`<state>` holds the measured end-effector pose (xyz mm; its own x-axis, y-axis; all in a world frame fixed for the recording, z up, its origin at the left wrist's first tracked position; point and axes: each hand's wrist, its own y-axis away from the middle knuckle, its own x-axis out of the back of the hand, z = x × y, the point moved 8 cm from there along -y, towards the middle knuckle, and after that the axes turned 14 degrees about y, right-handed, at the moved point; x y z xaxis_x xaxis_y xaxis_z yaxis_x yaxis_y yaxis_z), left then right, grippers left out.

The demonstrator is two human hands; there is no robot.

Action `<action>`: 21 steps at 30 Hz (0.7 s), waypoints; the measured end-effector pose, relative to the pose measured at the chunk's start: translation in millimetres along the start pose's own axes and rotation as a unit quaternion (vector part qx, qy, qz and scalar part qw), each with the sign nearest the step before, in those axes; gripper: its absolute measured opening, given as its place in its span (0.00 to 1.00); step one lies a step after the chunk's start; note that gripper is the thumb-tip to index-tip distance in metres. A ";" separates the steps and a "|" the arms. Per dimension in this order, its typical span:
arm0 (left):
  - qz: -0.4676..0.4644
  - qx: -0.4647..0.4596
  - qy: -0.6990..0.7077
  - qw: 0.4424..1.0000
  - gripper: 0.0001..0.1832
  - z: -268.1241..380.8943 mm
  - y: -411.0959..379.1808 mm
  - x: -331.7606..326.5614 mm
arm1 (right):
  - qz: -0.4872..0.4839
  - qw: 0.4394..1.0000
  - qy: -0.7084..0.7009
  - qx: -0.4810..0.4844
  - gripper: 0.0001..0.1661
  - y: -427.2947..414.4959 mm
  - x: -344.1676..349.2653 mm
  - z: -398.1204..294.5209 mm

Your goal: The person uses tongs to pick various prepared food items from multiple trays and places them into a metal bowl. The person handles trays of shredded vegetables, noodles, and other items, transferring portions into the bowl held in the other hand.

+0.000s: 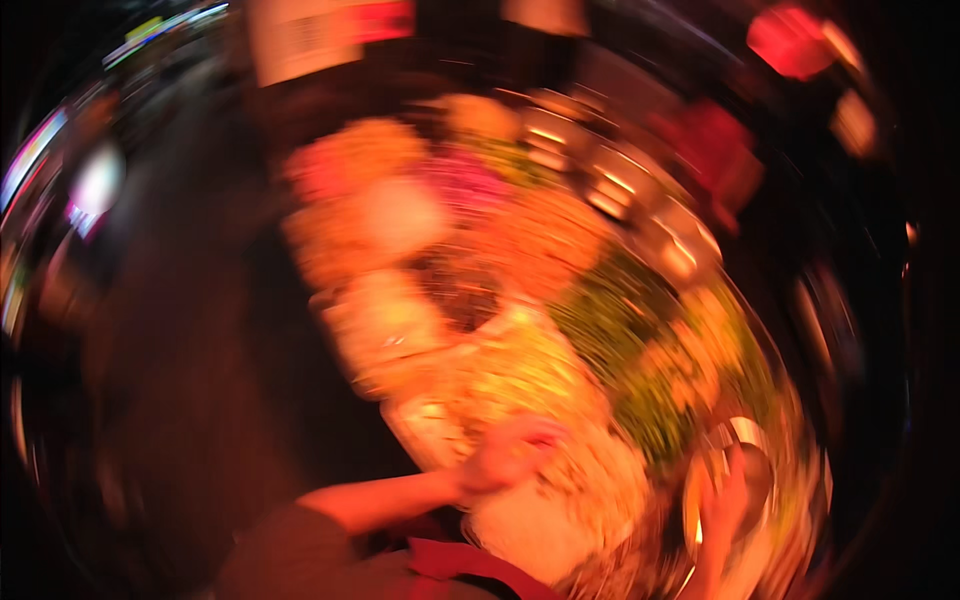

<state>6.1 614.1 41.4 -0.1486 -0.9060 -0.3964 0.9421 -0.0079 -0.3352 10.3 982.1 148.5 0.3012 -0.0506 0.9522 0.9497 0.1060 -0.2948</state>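
Note:
Strong motion blur and reddish light soften everything. My left hand (517,448) is above a mound of pale shredded food (592,465), its fingers bent; whether it holds a pinch of food is not clear. Just below that hand lies a smooth pale mass (532,529), perhaps noodles or rice. At the right, my right hand (724,495) grips a shiny metal bowl (757,476), with fingers lying across its inside. Beyond my left hand spreads a heap of yellow shredded food (525,367). Dark green leafy food (615,322) sits to its right.
Orange shreds (551,236), a purple-pink heap (465,180) and a rounded pale item (405,214) crowd the far part of the stall counter. Several metal containers (615,180) line its far right edge. A dark walkway (187,315) runs along the left. A sign with writing (304,37) stands behind.

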 end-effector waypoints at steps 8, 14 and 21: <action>-0.017 -0.012 -0.002 1.000 0.10 3.8 66.1 -88.7 | -0.024 0.993 -0.039 0.109 0.32 9.8 -8.8 3.2; 0.014 0.015 -0.034 0.999 0.12 -7.3 134.9 -130.5 | -0.041 0.935 -0.349 0.054 0.38 11.7 -20.9 44.1; 0.124 0.204 -0.019 0.971 0.11 -33.3 170.7 -116.0 | -0.084 0.570 -0.817 0.021 0.45 3.9 -24.4 50.4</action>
<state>174.2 732.0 1.7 0.1020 -0.9162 -0.3876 0.9892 0.0522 0.1368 2.3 1033.7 128.2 -0.3088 0.9254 -0.2198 0.9401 0.2619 -0.2182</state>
